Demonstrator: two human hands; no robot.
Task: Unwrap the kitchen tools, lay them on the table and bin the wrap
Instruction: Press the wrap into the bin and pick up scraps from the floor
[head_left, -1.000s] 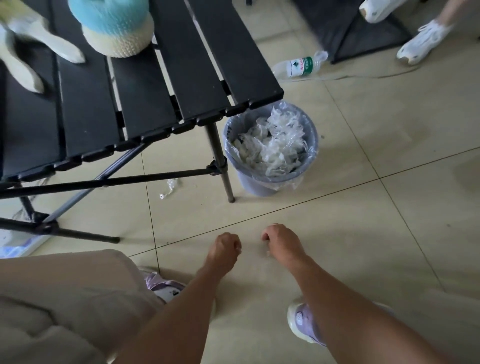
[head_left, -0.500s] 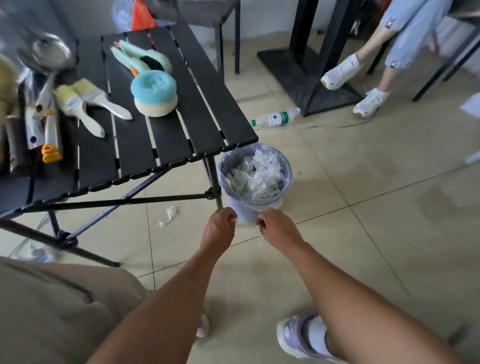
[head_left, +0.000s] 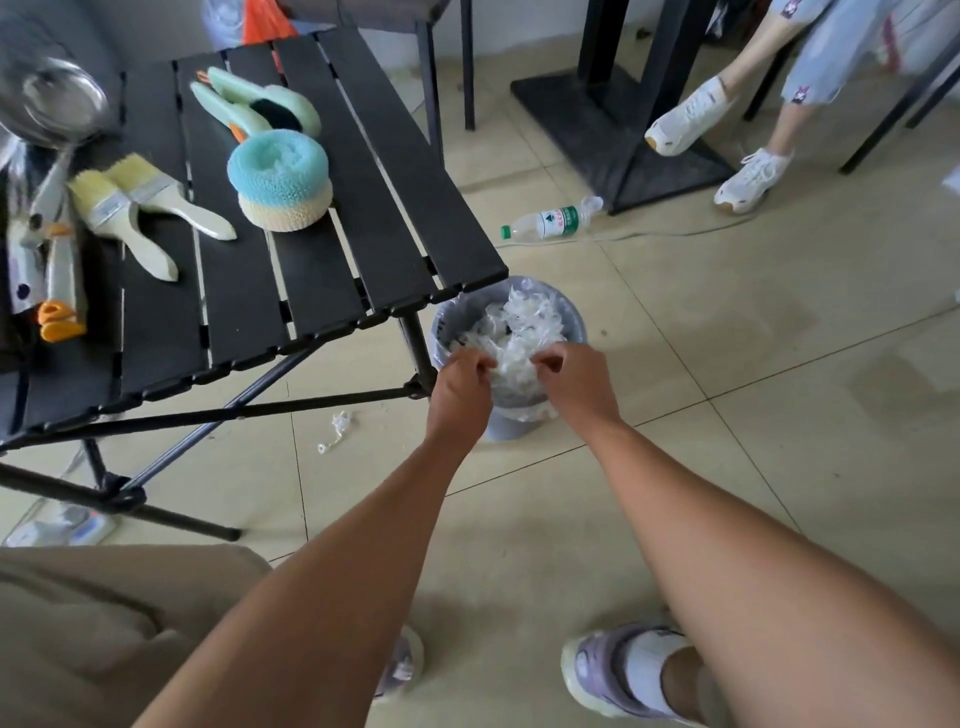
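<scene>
A grey bin lined with a clear bag stands on the floor by the black slatted table's near right corner, heaped with crumpled clear wrap. My left hand and my right hand reach over the bin's near rim, fingers curled at the wrap pile. On the table lie two pale brushes, stacked blue and cream scourers, green scrub brushes, a steel ladle and orange-tipped tools.
A scrap of wrap lies on the tiled floor under the table. A plastic bottle and a cable lie beyond the bin. A seated person's feet and a black table base are at the far right. My own shoes show below.
The view has lifted from the floor to the table and bin. Both hands have moved forward from low over the tiles to over the bin's wrap pile.
</scene>
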